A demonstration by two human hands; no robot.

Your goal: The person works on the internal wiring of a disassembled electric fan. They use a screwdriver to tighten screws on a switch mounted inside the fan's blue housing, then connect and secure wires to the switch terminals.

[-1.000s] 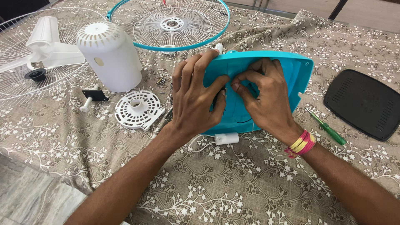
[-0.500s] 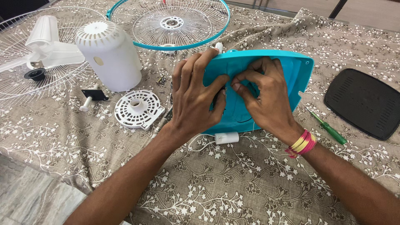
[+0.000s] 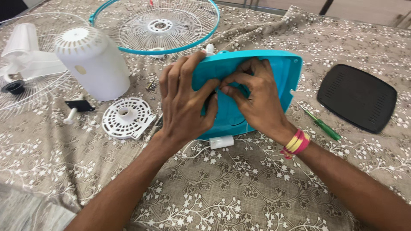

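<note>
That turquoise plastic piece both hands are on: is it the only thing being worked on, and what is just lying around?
In hand:
turquoise base shell, gripped by the left hand and right hand
small white block at its lower edge

Lying about:
white motor cover
round white vented disc
turquoise-rimmed fan guard
black plate
green screwdriver

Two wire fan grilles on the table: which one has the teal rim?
The fan grille at the top centre, just beyond the teal base cover under both hands. The other grille, at far left, is all white.
</note>
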